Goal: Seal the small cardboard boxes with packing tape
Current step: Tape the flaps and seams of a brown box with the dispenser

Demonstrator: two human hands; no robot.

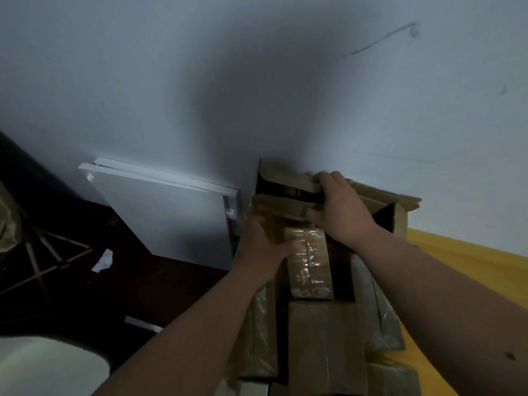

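Observation:
Several small cardboard boxes lie packed together at the lower middle. One taped box [310,262] shines with clear packing tape across its top. A plain box [323,344] sits in front of it. At the far end, against the wall, lies a small open-ended box [281,185]. My right hand [338,205] grips its right end, fingers curled over the top and thumb below. My left hand [264,245] rests against the left side of the taped box, its fingers blurred. No tape roll is visible.
A larger open carton [400,207] stands behind my right hand. A yellow table surface [463,267] runs along the right. A white panel [168,212] leans on the wall at left. Dark floor with wooden sticks [43,258] lies lower left.

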